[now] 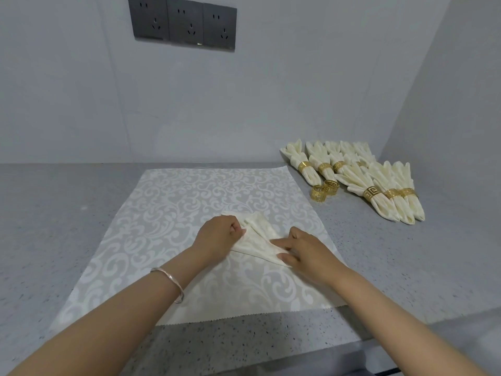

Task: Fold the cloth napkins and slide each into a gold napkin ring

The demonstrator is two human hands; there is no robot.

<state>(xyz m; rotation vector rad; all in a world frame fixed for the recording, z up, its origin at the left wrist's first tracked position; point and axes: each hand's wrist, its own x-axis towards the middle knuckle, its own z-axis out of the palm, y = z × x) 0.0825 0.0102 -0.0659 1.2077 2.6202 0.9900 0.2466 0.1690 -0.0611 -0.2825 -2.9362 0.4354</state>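
Head view. Cream napkin [259, 234], partly folded into a tapering, pleated shape, is laid on the damask mat [173, 202]. The mat is spread over the speckled countertop [54, 213] and appears to serve as a clean folding surface. A pleat along the napkin's left edge is pinched by the curled fingers of the left hand [221, 232], presumably so that the folds are held gathered. The narrow end is pressed flat under the extended fingers of the right hand [301, 249]; nothing is gripped, and the layers are probably being stopped from springing apart. Two loose gold napkin rings [325, 189] are stood just beside the finished napkins [379, 191], which are ranked at the right near the wall corner, well apart from the work.
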